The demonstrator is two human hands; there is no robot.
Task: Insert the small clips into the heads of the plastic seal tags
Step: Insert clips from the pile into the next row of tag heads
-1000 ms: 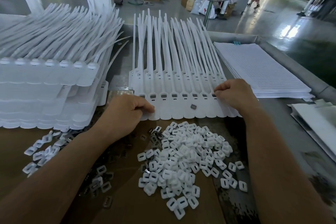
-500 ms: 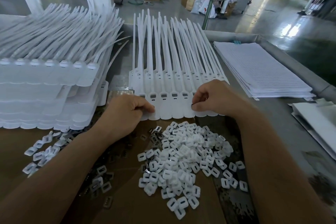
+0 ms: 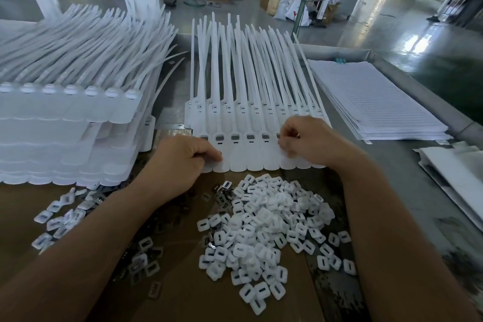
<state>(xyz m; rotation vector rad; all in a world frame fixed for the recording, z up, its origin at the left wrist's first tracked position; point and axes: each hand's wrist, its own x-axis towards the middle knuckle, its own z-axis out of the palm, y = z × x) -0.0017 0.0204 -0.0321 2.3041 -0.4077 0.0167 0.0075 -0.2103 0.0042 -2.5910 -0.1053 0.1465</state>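
A row of white plastic seal tags [image 3: 251, 157] lies flat in front of me, straps pointing away. Several heads on its left side show grey clips in their slots. My left hand [image 3: 180, 162] grips the row's near left corner, thumb on top of the tag. My right hand [image 3: 311, 141] sits over the middle heads with fingers curled, fingertips pinching a small grey clip [image 3: 278, 136] at a head's slot. A heap of small white clips [image 3: 264, 227] lies on the brown cardboard just below the tags, between my forearms.
A tall stack of seal tags [image 3: 65, 117] fills the left side. More loose clips [image 3: 60, 217] lie at the near left. A pile of lined sheets [image 3: 373, 102] sits to the right, with white sheets [image 3: 454, 172] beyond. A fan stand [image 3: 300, 15] rises behind the table.
My right hand moved left from the row's right end, picked up the loose grey clip lying on a tag, and now holds it at a head. My left hand stayed put.
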